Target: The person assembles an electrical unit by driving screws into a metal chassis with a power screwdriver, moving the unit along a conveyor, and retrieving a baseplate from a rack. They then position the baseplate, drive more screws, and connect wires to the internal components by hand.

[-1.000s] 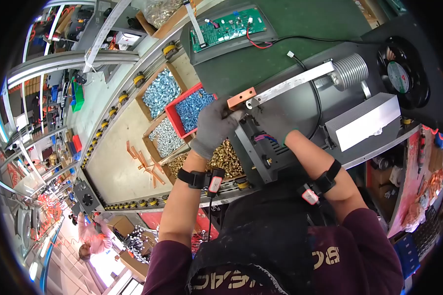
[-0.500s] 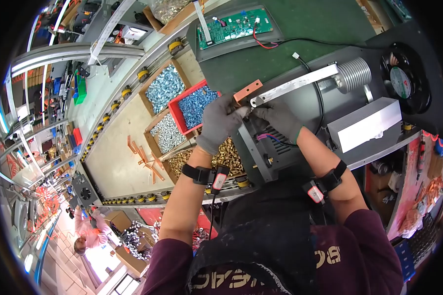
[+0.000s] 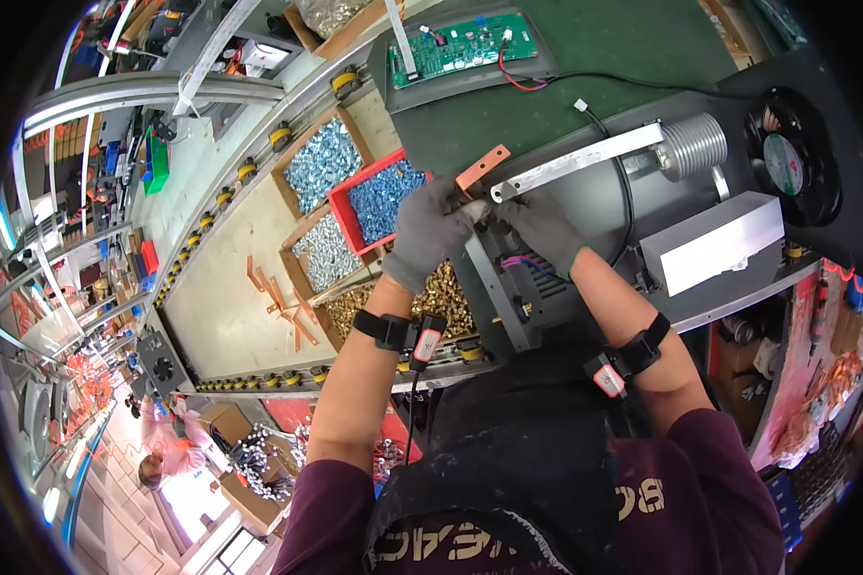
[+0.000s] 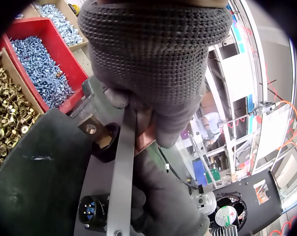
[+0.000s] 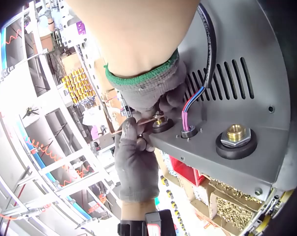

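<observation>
My left hand (image 3: 431,235), in a grey knit glove, pinches a flat copper bar (image 3: 484,168) with holes at the upright end panel (image 4: 120,182) of a dark grey metal housing. In the right wrist view the bar's inner end lies at a brass nut (image 5: 160,119) on a black-collared terminal. My right hand (image 3: 547,235), also gloved, has its curled fingers at that nut from inside the housing; they partly hide it. A brass tab (image 4: 97,130) with a hole sticks out of the panel's outer face. Above the hands runs a silver bar (image 3: 580,161) leading to a coil (image 3: 695,147).
A second brass fitting (image 5: 237,135) and a multi-wire cable (image 5: 207,59) are on the panel. Boxes of screws, a red bin (image 3: 340,216) among them, stand left. Loose copper strips (image 3: 278,305) lie beyond. A green circuit board (image 3: 460,53) lies behind; a fan (image 3: 786,153) sits right.
The copper bar's free end has shifted slightly right and tilted up against the silver bar, with a gap now between them. Both hands stay at the panel, fingers moved slightly. The whole view has shifted a little.
</observation>
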### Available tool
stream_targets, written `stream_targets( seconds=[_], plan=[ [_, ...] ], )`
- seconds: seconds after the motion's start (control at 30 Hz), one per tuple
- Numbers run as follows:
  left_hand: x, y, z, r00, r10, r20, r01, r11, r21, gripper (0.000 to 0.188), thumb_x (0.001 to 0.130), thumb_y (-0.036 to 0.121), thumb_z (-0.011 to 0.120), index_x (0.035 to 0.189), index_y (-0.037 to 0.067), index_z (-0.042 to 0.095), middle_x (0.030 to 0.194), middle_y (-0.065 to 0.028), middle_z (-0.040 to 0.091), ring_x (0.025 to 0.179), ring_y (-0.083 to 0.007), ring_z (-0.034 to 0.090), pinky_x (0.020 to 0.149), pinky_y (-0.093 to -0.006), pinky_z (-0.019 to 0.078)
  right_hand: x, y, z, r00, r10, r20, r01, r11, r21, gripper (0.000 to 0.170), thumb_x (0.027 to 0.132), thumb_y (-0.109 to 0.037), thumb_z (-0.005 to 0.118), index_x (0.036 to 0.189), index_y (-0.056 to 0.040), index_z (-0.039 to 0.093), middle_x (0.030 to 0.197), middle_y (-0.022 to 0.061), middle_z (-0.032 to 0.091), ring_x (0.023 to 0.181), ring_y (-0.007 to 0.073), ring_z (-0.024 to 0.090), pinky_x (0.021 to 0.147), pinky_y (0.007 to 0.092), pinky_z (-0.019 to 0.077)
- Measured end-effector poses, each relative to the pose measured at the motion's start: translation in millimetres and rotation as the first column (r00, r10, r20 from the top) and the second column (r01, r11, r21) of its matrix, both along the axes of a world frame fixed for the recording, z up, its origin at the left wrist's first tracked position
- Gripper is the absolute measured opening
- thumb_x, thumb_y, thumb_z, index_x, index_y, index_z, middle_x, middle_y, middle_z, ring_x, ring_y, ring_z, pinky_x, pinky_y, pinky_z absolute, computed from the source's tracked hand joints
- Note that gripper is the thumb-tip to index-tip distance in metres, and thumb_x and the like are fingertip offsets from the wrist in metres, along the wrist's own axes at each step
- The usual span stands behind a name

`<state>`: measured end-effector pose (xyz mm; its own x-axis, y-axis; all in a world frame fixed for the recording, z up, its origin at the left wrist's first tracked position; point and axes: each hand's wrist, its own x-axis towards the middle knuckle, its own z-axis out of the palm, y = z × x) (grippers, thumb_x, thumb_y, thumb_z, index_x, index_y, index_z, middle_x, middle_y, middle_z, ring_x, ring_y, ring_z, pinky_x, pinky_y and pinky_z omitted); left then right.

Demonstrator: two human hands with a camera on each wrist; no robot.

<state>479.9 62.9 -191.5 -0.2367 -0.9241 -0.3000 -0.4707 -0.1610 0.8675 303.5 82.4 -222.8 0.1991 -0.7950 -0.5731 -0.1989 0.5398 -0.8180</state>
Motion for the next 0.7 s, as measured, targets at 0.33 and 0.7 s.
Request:
stream_targets(
  seconds=[0.33, 0.7],
  plan=[
    [-2.0, -2.0, 11.1, 0.995, -0.041, 0.090, 0.028, 0.989, 0.143, 0.029, 0.082, 0.006, 0.066, 0.108, -0.002, 0.057, 0.090, -0.0043, 0.062, 0.080, -0.0088, 0.057, 0.070, -0.0230, 0.0471, 11.2, 7.4, -16.8, 0.998, -0.053, -0.035, 0.045, 0.980, -0.192, 0.049, 0.089, -0.045, 0.049, 0.102, -0.0002, 0.062, 0.094, 0.0198, 0.063, 0.090, 0.0363, 0.059, 0.079, 0.0417, 0.0461],
    [0.1, 0.6, -3.8, 0.998, 0.053, 0.020, -0.053, 0.998, 0.031, 0.026, 0.073, 0.020, 0.073, 0.092, 0.004, 0.065, 0.069, -0.0062, 0.064, 0.059, -0.0154, 0.059, 0.059, -0.0279, 0.0472, 17.7, -1.4, -32.0, 0.750, 0.231, -0.620, -0.425, 0.886, -0.184, 0.048, 0.091, -0.045, 0.044, 0.091, -0.0012, 0.064, 0.086, 0.0187, 0.064, 0.083, 0.0388, 0.059, 0.076, 0.0434, 0.0467]
  ],
)
